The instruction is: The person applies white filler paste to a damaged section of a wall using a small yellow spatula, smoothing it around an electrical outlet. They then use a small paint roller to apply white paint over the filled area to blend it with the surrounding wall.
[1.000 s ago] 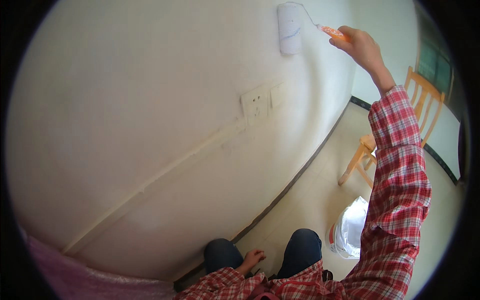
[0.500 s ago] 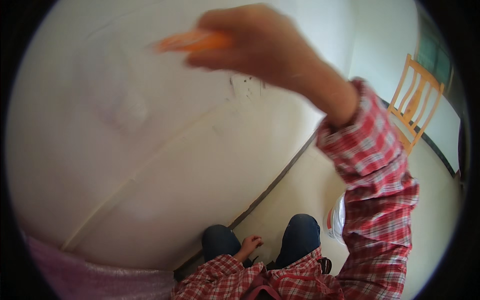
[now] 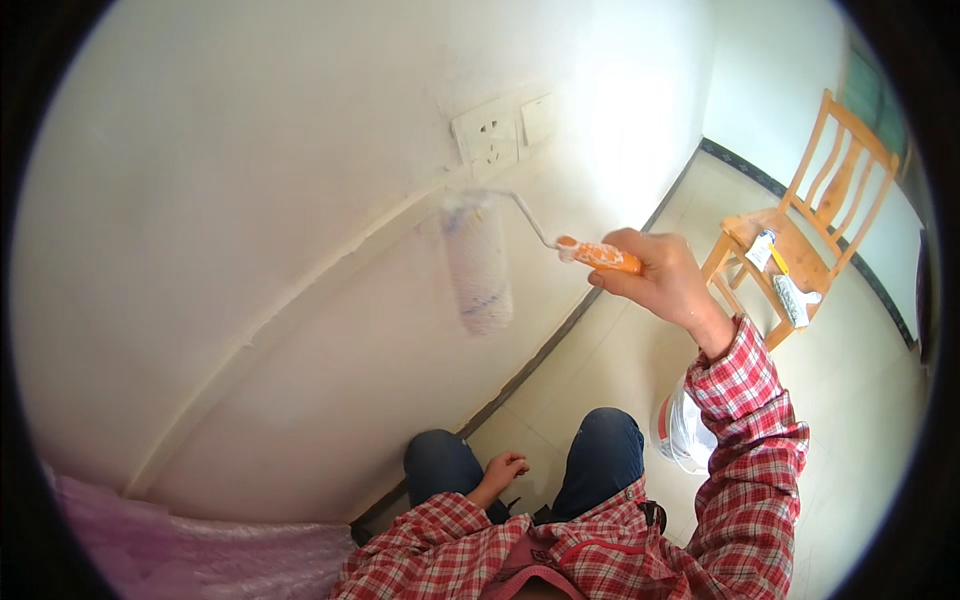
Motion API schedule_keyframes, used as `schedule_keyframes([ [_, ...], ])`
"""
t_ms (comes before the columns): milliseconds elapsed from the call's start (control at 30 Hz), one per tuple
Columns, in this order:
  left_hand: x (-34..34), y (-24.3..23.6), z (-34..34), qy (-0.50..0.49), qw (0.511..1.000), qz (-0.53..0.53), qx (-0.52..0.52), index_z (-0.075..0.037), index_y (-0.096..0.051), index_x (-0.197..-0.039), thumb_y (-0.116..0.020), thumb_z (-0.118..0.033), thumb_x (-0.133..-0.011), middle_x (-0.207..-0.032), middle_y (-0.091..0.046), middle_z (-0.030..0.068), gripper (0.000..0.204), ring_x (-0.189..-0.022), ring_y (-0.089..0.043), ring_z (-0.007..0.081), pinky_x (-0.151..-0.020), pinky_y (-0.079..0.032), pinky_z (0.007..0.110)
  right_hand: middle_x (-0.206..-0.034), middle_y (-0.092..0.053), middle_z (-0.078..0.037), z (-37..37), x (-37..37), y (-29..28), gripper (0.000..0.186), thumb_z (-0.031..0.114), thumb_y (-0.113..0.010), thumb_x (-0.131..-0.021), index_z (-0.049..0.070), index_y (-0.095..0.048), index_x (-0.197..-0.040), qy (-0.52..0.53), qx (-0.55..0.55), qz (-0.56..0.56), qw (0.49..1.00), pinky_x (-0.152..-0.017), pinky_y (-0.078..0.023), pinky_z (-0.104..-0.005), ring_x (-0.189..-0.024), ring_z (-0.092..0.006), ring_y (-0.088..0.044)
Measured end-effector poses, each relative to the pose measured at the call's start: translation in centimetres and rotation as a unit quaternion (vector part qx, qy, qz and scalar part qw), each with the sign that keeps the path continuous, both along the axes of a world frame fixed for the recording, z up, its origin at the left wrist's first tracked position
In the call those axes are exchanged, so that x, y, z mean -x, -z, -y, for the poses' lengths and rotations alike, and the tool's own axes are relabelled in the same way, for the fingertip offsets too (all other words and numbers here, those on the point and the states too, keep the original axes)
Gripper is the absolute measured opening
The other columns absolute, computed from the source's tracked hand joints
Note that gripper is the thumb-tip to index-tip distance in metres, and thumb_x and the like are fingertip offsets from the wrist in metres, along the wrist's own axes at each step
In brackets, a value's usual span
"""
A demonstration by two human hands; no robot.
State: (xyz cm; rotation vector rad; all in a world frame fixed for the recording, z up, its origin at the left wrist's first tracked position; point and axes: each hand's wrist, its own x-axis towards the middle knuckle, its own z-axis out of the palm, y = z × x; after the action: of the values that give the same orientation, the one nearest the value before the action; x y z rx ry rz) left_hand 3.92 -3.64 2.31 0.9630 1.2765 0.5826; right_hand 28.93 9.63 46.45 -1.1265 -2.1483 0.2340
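My right hand (image 3: 660,275) is closed round the orange handle of a paint roller (image 3: 478,265). Its thin metal frame bends from the handle to a fluffy white sleeve with bluish marks, which hangs upright at the wall (image 3: 300,230), just below a raised trunking strip (image 3: 330,272). White paint smears cover part of the handle. Above the sleeve is a wall socket (image 3: 487,137), with a blank switch plate (image 3: 537,118) beside it. My left hand (image 3: 503,470) rests low between my knees, its fingers curled in and nothing visible in them.
A wooden chair (image 3: 775,245) at the right bears a brush-like tool (image 3: 762,250) and another white roller (image 3: 795,298). On the floor by my right forearm stands a white bucket (image 3: 685,430), partly hidden. Pinkish plastic sheeting (image 3: 200,550) lies at the lower left. A dark skirting (image 3: 560,345) edges the floor.
My right hand has come down and to the right, bringing the roller below the socket. The socket and the chair seat now show fully. My left hand stays almost in place.
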Motion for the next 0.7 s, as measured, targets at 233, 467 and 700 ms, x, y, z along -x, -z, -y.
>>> schedule_keyframes([
  [233, 0.4, -0.5, 0.3, -0.022, 1.0, 0.017, -0.006, -0.002, -0.058, -0.109, -0.052, -0.015, -0.091, -0.094, -0.066, 0.0084, 0.023, -0.084, -0.063, 0.0152, -0.073, -0.05, 0.027, -0.058, -0.059, -0.007, -2.3, -1.0, 3.1, 0.022, 0.024, -0.072, -0.075, 0.006, -0.065, -0.085, 0.009, -0.027, 0.021, 0.999, -0.048, -0.041, -0.0302, -0.048, -0.0205, -0.055],
  [467, 0.2, -0.5, 0.7, -0.024, 0.999, 0.02, -0.018, -0.002, -0.058, -0.109, -0.054, -0.016, -0.09, -0.093, -0.066, 0.0084, 0.024, -0.083, -0.063, 0.0149, -0.072, -0.049, 0.026, -0.059, -0.059, -0.009, -3.3, -1.8, 3.5, 0.025, 0.028, -0.071, -0.076, 0.006, -0.065, -0.087, 0.03, -0.048, -0.002, 0.998, -0.049, -0.042, -0.032, -0.048, -0.0227, -0.055],
  [700, -0.3, -1.4, 0.8, -0.041, 0.999, 0.009, -0.032, 0.0, -0.059, -0.107, -0.055, -0.014, -0.09, -0.091, -0.066, 0.0102, 0.023, -0.081, -0.064, 0.0162, -0.07, -0.05, 0.027, -0.06, -0.059, -0.008, -3.5, -2.0, 3.5, 0.026, 0.029, -0.071, -0.076, 0.007, -0.065, -0.087, 0.03, -0.085, 0.007, 0.996, -0.049, -0.043, -0.032, -0.049, -0.0223, -0.056],
])
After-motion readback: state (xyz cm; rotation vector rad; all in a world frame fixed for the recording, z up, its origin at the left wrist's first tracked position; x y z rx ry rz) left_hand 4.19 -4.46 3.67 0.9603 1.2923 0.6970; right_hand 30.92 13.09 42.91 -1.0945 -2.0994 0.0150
